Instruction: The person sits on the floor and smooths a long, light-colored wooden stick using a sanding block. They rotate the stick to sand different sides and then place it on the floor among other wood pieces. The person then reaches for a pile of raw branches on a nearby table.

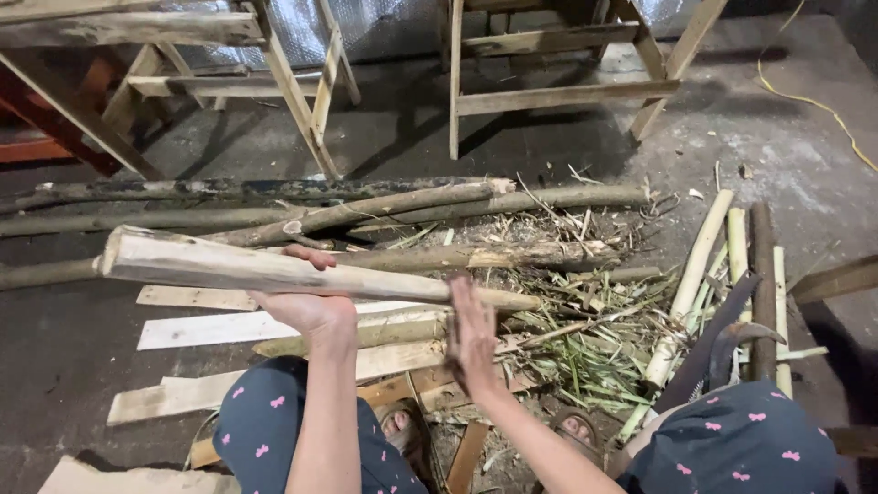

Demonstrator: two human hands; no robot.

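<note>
Two bare hands work a long, pale, stripped wooden pole (274, 271) above a grey concrete floor (750, 146) strewn with timber. Far across the floor stand rough ladder-like frames of unpainted wood (558, 96), one at the left and one right of centre. In front of them lie several long, dark, bark-covered logs (274, 189), stretched left to right. Nearer, flat offcuts of pale plank (197, 329) rest under the pole, beside a heap of green and straw-coloured shavings (585, 352). At the right, slim pale-green peeled stalks (695, 274) lie together, and a dark curved blade (709, 343) lies across them, near the person's knee in dark blue cloth with pink marks (741, 444). The pole is held level, its thick cut end to the left, its thin end reaching toward the shavings. The left hand (306, 297) cups it from below, fingers curled up around the far side in a firm hold. The right hand (471, 334) is spread flat, fingers straight, pressed against the pole's thin end without gripping it.
</note>
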